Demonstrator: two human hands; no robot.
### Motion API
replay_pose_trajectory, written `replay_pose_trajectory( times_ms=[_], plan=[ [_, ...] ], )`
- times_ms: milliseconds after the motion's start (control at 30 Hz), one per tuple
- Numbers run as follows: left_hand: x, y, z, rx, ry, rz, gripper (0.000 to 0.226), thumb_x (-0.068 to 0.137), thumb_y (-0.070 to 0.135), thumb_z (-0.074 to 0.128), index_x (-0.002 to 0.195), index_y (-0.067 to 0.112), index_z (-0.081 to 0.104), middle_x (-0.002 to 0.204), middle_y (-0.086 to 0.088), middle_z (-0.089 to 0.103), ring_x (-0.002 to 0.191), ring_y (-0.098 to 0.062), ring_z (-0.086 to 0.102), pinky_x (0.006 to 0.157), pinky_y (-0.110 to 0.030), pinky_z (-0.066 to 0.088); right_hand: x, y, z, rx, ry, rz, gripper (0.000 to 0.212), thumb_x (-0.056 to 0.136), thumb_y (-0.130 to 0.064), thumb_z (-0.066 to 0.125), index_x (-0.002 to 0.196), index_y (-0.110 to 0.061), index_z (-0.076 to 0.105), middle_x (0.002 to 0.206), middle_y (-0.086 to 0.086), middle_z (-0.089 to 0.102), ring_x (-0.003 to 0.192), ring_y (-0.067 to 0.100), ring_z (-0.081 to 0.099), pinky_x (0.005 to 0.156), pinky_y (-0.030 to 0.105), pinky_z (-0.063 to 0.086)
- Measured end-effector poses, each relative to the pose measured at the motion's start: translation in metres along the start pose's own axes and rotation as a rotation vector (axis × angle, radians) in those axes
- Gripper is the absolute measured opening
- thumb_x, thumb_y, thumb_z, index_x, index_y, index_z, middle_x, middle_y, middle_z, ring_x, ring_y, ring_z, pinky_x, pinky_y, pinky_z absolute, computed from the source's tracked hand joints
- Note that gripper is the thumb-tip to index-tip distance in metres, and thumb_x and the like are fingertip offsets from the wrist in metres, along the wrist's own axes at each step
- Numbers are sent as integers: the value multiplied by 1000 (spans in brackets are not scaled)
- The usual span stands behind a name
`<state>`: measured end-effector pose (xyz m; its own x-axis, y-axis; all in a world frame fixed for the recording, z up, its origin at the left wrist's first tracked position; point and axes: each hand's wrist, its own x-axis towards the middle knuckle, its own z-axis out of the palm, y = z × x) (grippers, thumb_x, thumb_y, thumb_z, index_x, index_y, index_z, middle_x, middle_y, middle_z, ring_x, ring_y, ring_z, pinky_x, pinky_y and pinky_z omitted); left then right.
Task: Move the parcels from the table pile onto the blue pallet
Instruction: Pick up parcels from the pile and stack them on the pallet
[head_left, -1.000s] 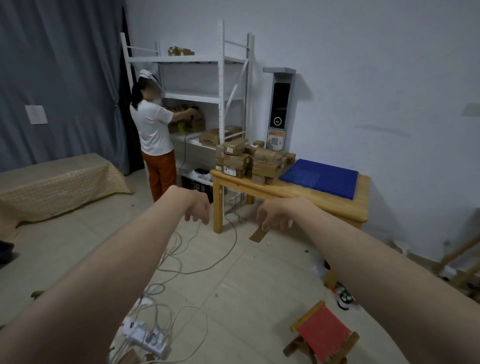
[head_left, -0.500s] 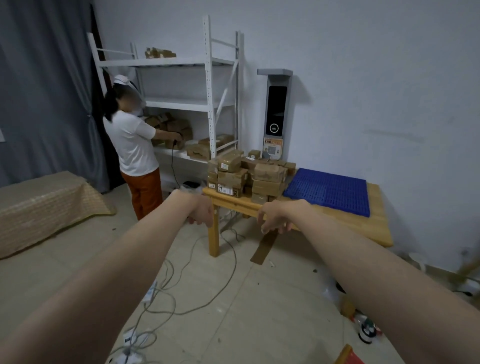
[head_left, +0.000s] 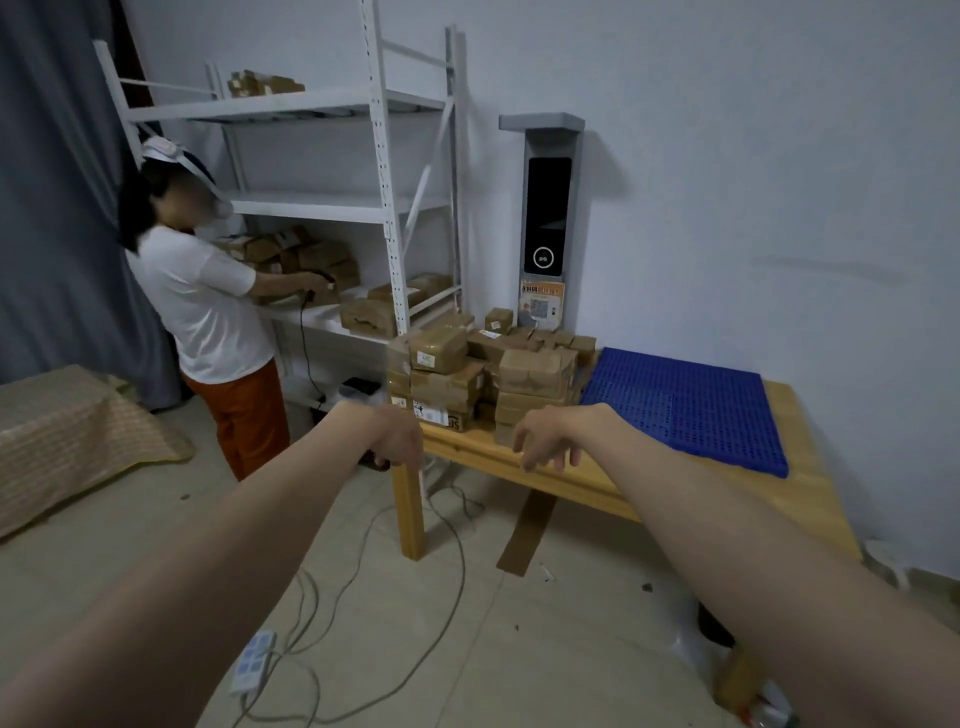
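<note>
A pile of brown taped parcels (head_left: 467, 374) is stacked on the left end of a wooden table (head_left: 587, 483). To its right a blue plastic pallet (head_left: 691, 405) lies flat on the tabletop with nothing on it. Both my arms reach forward. My left hand (head_left: 400, 441) hangs with fingers loosely curled in front of the table's left corner, holding nothing. My right hand (head_left: 545, 436) hovers just before the pile's front right stack, fingers spread and drooping, not touching any parcel.
A person in a white shirt (head_left: 208, 317) stands at a white shelf rack (head_left: 384, 208) that holds more parcels, left of the table. Cables and a power strip (head_left: 254, 660) lie on the floor. A covered low bench (head_left: 67, 436) sits at far left.
I have come closer to the table; the pile and pallet appear larger. Both hands have advanced toward the pile, and my right hand's fingers have spread.
</note>
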<state>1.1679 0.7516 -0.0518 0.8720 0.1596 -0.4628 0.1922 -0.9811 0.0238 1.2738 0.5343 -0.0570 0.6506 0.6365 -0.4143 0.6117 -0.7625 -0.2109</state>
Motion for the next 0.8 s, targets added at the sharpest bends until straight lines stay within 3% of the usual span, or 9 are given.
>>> replay_pose_trajectory(
  times_ms=[100, 300, 433, 567, 700, 800],
  plan=[
    [40, -11, -17, 25, 24, 22, 14, 93, 39, 57, 95, 28, 65, 100, 1, 66, 90, -18, 64, 88, -35, 54, 45, 15, -19, 12, 27, -8, 47, 91, -27, 65, 136, -23, 51, 97, -2, 60, 81, 16, 66, 58, 25, 52],
    [118, -35, -45, 44, -39, -8, 29, 93, 37, 58, 110, 16, 68, 100, -3, 68, 88, -19, 65, 83, -32, 54, 126, 31, -31, -1, -60, -7, 48, 90, -29, 66, 135, -24, 52, 99, -2, 60, 85, 16, 66, 70, 30, 58],
    [179, -49, -65, 29, -68, 28, 35, 95, 38, 57, 122, 16, 63, 94, 1, 62, 81, -15, 60, 83, -32, 52, 183, 44, -46, 5, -63, 14, 46, 91, -28, 65, 135, -25, 51, 106, 0, 59, 80, 15, 64, 61, 25, 53],
    [245, -75, -93, 16, -82, 78, 36, 96, 38, 57, 126, 19, 60, 113, -1, 63, 92, -17, 63, 87, -33, 54, 240, 52, -71, 11, -78, 80, 44, 91, -25, 64, 133, -24, 53, 96, -2, 56, 73, 15, 62, 57, 25, 54],
    [305, -105, -132, -28, -55, 124, 30, 95, 36, 59, 121, 23, 64, 103, 2, 64, 85, -13, 62, 70, -25, 50, 288, 58, -101, 68, -76, 147, 40, 95, -24, 58, 134, -27, 54, 103, -5, 56, 73, 15, 58, 75, 38, 61],
    [350, -113, -155, 12, -34, 160, 30, 95, 35, 59, 122, 22, 64, 112, 0, 64, 90, -16, 64, 72, -26, 51, 312, 69, -118, 96, -42, 173, 41, 95, -26, 58, 136, -26, 52, 110, -2, 55, 85, 15, 62, 59, 23, 51]
  ],
)
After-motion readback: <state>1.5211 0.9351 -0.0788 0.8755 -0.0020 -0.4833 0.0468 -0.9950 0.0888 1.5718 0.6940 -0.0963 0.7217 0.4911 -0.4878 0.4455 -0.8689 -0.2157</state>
